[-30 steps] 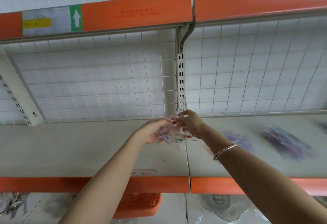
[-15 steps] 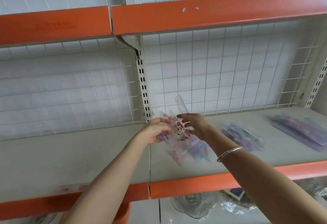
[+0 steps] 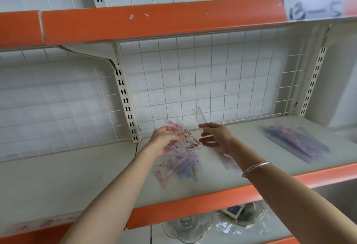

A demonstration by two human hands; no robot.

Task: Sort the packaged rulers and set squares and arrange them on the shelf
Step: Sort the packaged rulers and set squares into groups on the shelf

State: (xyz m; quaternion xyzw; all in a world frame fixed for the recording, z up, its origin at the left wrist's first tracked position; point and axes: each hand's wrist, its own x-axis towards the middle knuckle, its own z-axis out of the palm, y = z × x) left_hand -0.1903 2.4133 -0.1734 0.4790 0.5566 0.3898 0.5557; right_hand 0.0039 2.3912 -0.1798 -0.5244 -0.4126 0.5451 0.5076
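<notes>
Head view: the sorting looks partly done. One pile (image 3: 295, 143) of purple-tinted packets lies flat on the shelf (image 3: 77, 178), well off to the right and near the back corner. It is too blurred to tell whether it holds rulers or set squares. The rest of that shelf board that can be seen carries nothing sorted, so I judge that most of the arranging is left.

The left hand (image 3: 162, 141) holds a loose bunch of packets (image 3: 183, 158), fanned out with pink and purple prints. Some stick up above the hand and more hang below it over the middle of the shelf. I cannot tell whether the lowest ones touch the board. Its fingers (image 3: 173, 137) are curled in round the bunch, a narrow grip.

The right hand (image 3: 218, 137), with a bracelet (image 3: 255, 168) on the wrist, is just beside the bunch and apart from it. It pinches one clear ruler (image 3: 200, 116), which is tilted with its top end up toward the wire grid (image 3: 212, 81) and its lower end below the wrist, near the board. The right fingers (image 3: 207, 126) are only partly closed, the thumb and forefinger on the ruler.

By the look of it, this ruler is being taken out of the bunch to go to its own pile.
</notes>
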